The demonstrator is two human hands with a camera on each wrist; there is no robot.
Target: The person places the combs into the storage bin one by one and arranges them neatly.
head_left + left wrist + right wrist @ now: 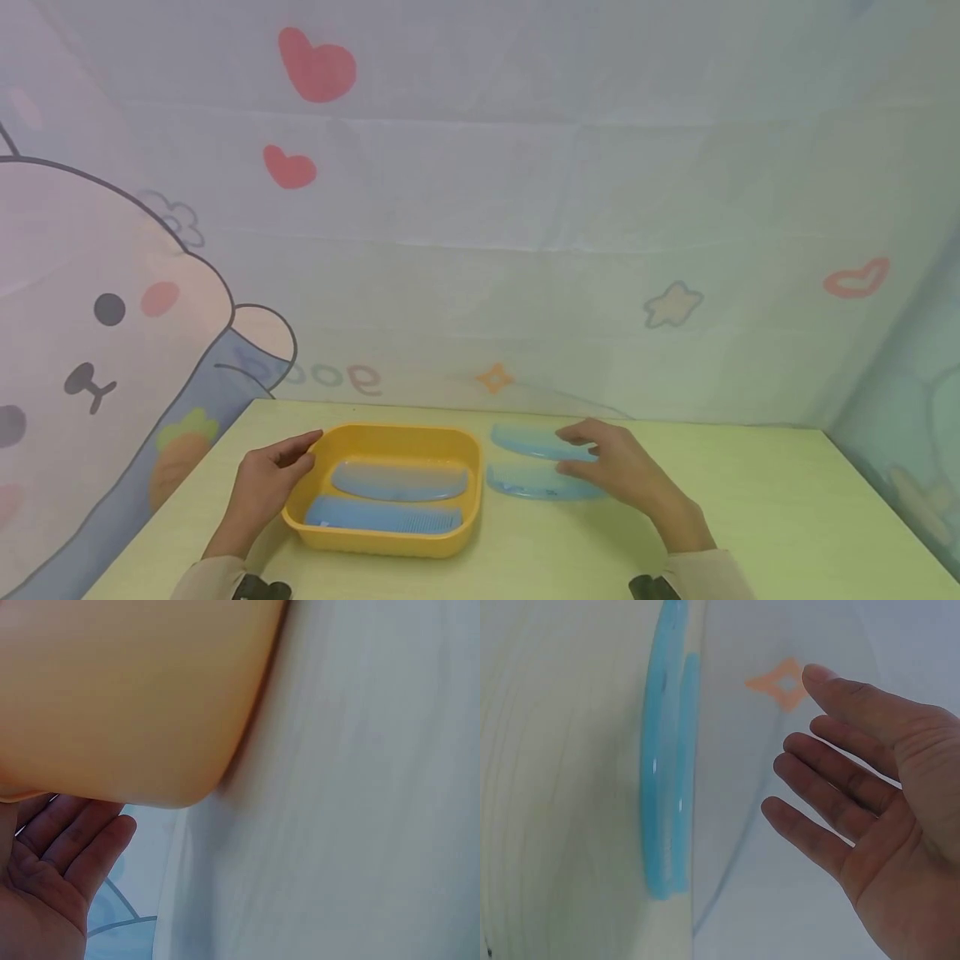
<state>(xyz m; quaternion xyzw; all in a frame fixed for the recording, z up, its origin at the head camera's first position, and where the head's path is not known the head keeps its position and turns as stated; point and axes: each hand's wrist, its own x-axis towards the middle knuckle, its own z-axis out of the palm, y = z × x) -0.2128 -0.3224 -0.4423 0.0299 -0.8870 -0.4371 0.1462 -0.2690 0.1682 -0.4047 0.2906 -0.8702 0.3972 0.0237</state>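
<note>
A yellow plastic basket [386, 546] stands on the table with two blue combs inside: a curved comb [399, 483] at the back and a straight-sided comb [360, 515] in front. My left hand [262, 483] is at the basket's left rim, its fingers fairly straight by the outer wall, as the left wrist view shows too. Right of the basket, two curved translucent blue combs lie on the table, a back comb [525, 440] and a front comb [532, 483]. Above their right ends my right hand [630, 467] hovers, fingers spread and relaxed, holding nothing.
The pale yellow-green table [772, 517] extends to the right of the combs. Behind it hangs a light cloth backdrop [480, 308] printed with hearts, stars and a cartoon animal, meeting the table's back edge.
</note>
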